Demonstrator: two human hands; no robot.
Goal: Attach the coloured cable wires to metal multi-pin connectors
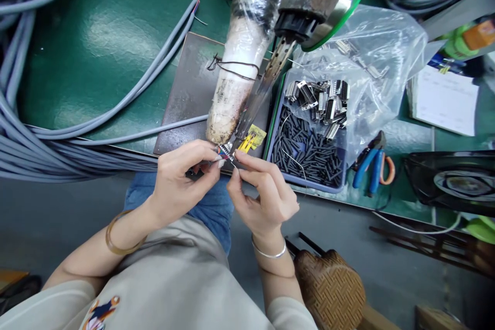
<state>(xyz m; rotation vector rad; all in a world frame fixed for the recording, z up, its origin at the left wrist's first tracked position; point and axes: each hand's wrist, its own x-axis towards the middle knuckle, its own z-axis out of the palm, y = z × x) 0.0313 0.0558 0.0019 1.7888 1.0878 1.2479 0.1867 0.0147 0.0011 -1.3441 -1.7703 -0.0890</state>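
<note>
My left hand is closed in a pinch at small coloured wires beside a multi-pin connector. The fingers hide part of what they grip. From the right, my right hand pinches a thin silvery wire, its fingertips close to the connector. Directly above both hands is the tip of a soldering iron, pointing down at the connector. Next to it hangs a white extraction tube wrapped in plastic film and scorched at its mouth. A yellow clip-like piece lies behind my right fingers.
A blue bin holds black sleeves and, on a plastic bag, metal connectors. Pliers lie right of it. Grey cables cover the left side. A brown board lies beneath the tube. A stool stands below.
</note>
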